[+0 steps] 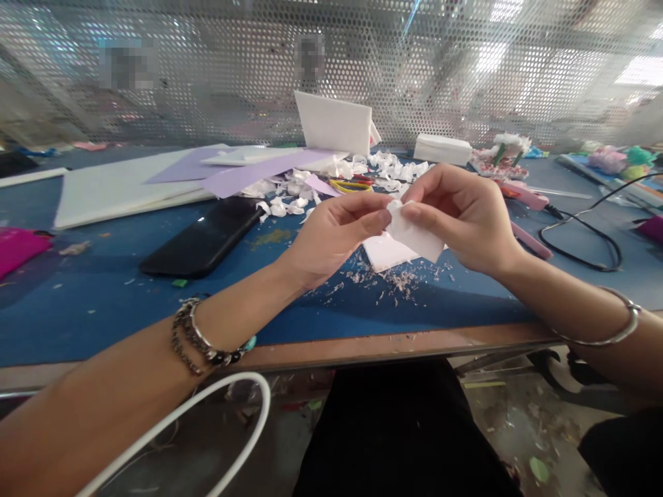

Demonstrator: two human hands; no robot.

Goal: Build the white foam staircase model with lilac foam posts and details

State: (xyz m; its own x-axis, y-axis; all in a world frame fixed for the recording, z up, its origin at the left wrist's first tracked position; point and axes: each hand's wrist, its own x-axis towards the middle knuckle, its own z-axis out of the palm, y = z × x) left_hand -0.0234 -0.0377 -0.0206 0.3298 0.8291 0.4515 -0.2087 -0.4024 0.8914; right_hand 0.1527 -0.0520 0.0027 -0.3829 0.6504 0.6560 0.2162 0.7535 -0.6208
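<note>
My left hand (336, 231) and my right hand (460, 214) meet over the blue table (103, 304), both pinching a small piece of white foam sheet (411, 235) between thumbs and fingertips. The piece hangs just above another flat white piece (383, 254) lying on the table. Fine white crumbs (394, 279) are scattered beneath my hands. Bracelets ring my left wrist, and a thin bangle is on my right wrist.
A black phone (204, 238) lies left of my hands. Behind are white and purple sheets (155, 179), a heap of white curled scraps (321, 183), yellow-handled scissors (349, 185), a pink glue gun (523, 197) with black cable (580, 241), and a perforated metal screen (414, 69).
</note>
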